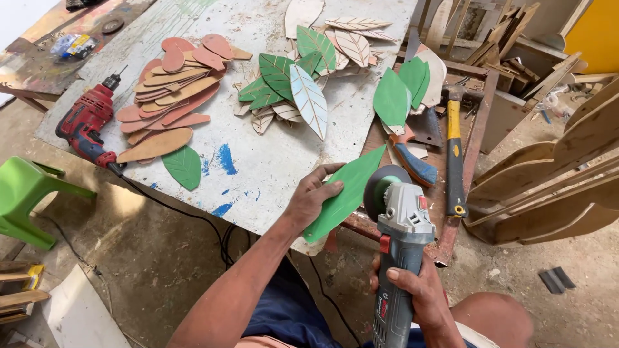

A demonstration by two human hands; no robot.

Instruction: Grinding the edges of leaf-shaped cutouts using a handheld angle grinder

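Note:
My left hand (312,197) grips a green leaf-shaped wooden piece (345,191) and holds it tilted over the near edge of the white worktable (271,161). My right hand (418,291) is wrapped around the body of a grey angle grinder (401,238). The grinder's round disc (380,189) sits right against the right edge of the green leaf.
On the table lie a pile of bare brown wooden leaves (171,90), a heap of green and white painted leaves (303,77) and a red drill (87,122). A yellow-handled hammer (454,148) and a blue-handled tool (412,161) lie at right. A green stool (26,196) stands at left.

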